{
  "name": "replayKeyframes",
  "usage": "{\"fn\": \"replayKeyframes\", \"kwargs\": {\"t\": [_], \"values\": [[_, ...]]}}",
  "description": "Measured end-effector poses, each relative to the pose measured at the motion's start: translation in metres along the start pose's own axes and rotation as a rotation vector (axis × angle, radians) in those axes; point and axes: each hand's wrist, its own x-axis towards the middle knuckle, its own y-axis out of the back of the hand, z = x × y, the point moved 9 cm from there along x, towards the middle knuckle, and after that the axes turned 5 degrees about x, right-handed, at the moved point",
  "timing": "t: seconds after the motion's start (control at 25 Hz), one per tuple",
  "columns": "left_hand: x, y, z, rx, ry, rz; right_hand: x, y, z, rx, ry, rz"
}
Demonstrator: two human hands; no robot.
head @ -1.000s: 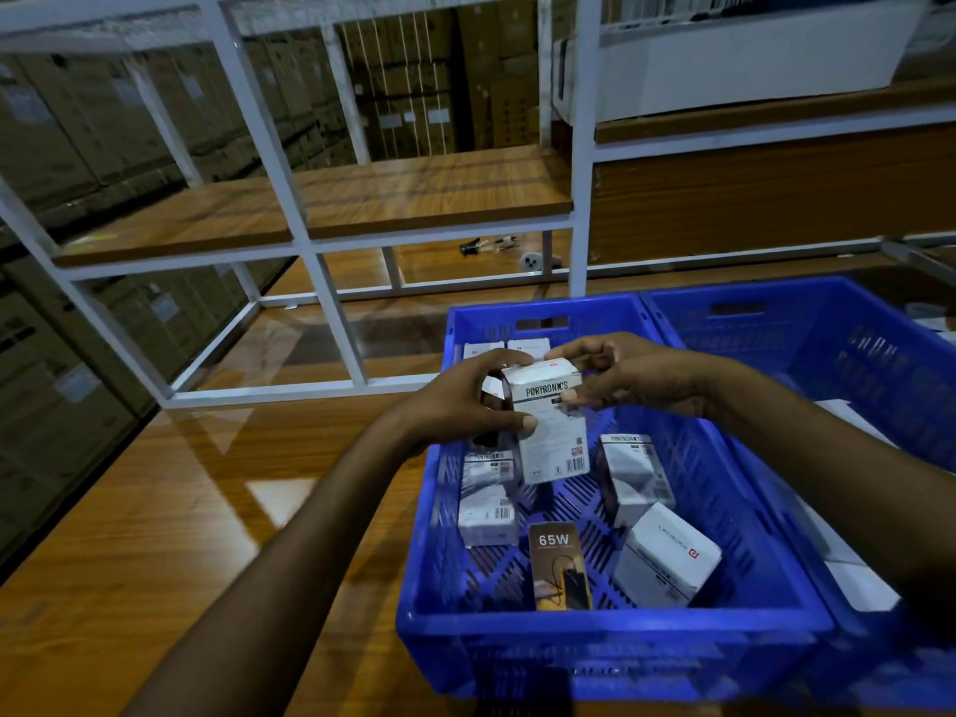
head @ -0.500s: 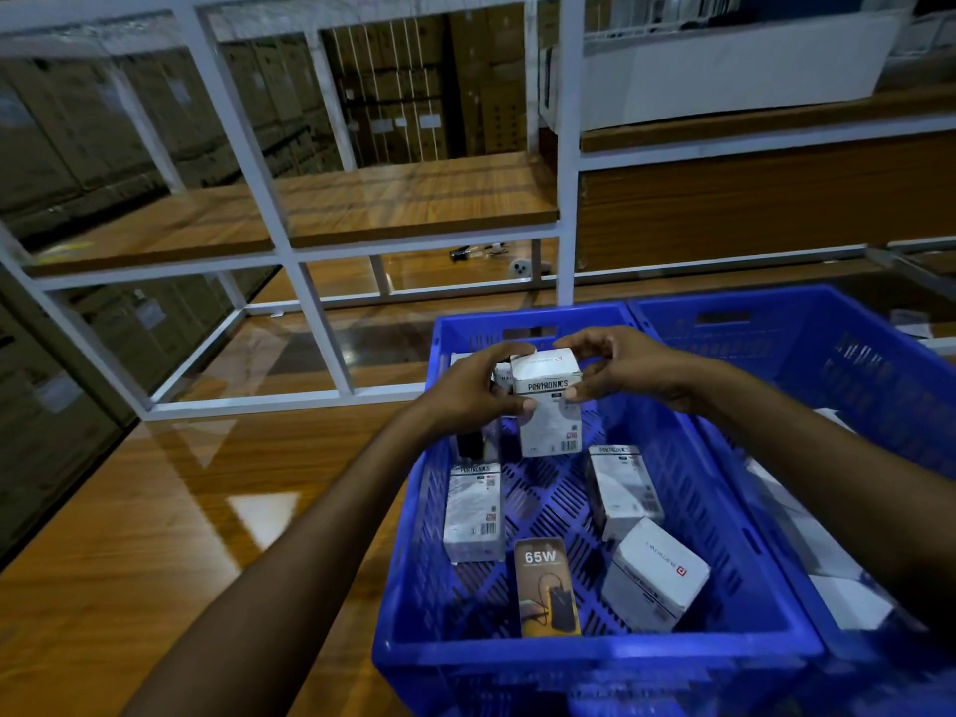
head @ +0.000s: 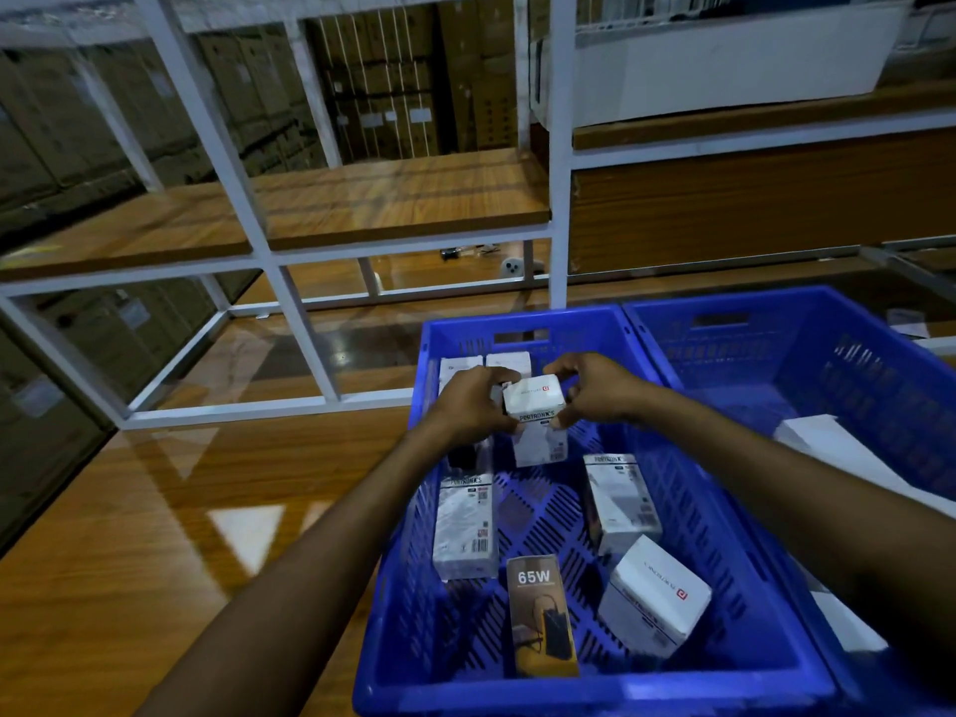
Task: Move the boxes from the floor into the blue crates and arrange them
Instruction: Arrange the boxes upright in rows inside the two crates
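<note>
stage: arranging, partway | left grip point(head: 468, 406) + right grip point(head: 595, 393) both grasp white box point(head: 535, 403) inside blue crate point(head: 569, 690) | back-row boxes point(head: 509, 363) look lined up | four loose boxes point(head: 465, 525) unsorted

Dim room. White metal rack point(head: 561, 199) with wooden shelf boards point(head: 393, 199), upper and lower tiers. Glossy wooden floor point(head: 129, 535) shows a pale light patch point(head: 248, 530) and reflections of the frame. Stacked brown cartons point(head: 393, 80) stand behind the rack. A long white box point(head: 724, 64) sits on the upper right shelf.
</note>
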Motion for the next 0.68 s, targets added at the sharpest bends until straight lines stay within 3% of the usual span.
{"fn": "replayKeyframes", "kwargs": {"t": [0.68], "values": [[0.038,-0.012,-0.031,0.353,0.024,0.058,0.057,-0.032,0.014,-0.132,-0.024,0.100]]}}
